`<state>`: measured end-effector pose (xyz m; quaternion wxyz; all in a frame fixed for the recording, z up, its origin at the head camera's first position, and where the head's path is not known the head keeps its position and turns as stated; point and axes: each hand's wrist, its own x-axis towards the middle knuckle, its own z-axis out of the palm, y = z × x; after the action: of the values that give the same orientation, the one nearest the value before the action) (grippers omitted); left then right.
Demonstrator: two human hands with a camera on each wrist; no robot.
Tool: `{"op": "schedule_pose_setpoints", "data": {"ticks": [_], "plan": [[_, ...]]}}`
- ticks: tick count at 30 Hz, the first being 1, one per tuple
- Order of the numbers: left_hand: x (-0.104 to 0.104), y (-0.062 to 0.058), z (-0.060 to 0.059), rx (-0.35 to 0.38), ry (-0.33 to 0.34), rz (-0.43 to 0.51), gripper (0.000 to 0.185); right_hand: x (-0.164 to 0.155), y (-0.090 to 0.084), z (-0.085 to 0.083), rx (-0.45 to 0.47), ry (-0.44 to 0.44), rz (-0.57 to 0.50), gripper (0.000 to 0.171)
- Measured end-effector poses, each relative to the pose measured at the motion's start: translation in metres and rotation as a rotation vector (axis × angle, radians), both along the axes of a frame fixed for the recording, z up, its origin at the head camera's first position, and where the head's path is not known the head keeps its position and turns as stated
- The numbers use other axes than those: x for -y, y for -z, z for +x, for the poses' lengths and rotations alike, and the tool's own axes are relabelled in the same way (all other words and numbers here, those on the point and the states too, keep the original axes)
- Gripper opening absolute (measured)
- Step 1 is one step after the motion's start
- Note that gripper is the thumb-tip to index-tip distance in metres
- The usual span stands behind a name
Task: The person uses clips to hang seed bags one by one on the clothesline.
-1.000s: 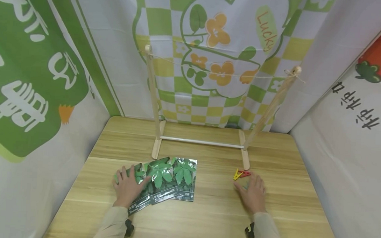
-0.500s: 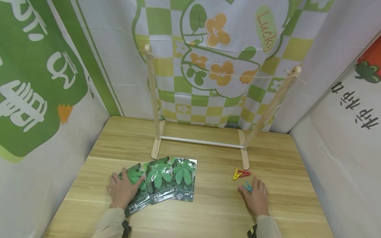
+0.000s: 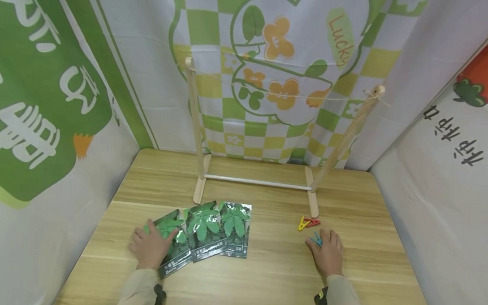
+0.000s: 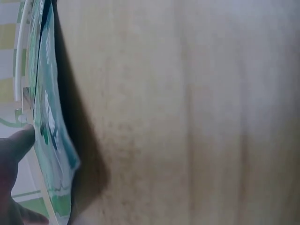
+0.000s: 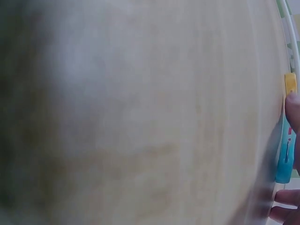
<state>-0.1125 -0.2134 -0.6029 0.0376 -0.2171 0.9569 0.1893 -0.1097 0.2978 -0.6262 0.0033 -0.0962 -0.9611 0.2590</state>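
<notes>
Three green seed packets (image 3: 209,232) lie fanned out on the wooden table (image 3: 264,279). My left hand (image 3: 149,244) lies flat at the left edge of the fan, its thumb on the leftmost packet (image 3: 172,242). In the left wrist view this packet's edge (image 4: 49,126) shows beside a finger (image 4: 14,145). My right hand (image 3: 328,253) lies flat on the table, its fingertips touching a blue clothespin (image 3: 316,239). A yellow clothespin (image 3: 303,224) and a red clothespin (image 3: 314,222) lie just beyond. The right wrist view shows the blue clothespin (image 5: 286,154) under a fingertip (image 5: 293,110).
A wooden drying rack (image 3: 196,124) stands at the back of the table, with a thin string (image 3: 278,94) stretched between its two posts and a white rod (image 3: 259,183) at its base. Printed fabric walls (image 3: 48,96) close in the table on three sides.
My left hand has slid left and back, uncovering most of the leftmost packet. My right hand has drawn back a little, so the blue clothespin now shows at its fingertips.
</notes>
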Motion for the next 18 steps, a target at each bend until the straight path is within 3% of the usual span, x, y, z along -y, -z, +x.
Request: {"op": "schedule_pose_setpoints", "data": {"ticks": [5,18], "plan": [[0.0018,0.0012,0.0003,-0.008,-0.016,-0.063,0.104,0.0011,-0.0005,-0.0007,-0.009,0.016,0.008,0.061],[0.0003,-0.0011,-0.0054,-0.065,-0.063,0.017,0.095,0.0024,-0.0037,-0.0039,-0.024,0.04,0.019,0.052]]}}
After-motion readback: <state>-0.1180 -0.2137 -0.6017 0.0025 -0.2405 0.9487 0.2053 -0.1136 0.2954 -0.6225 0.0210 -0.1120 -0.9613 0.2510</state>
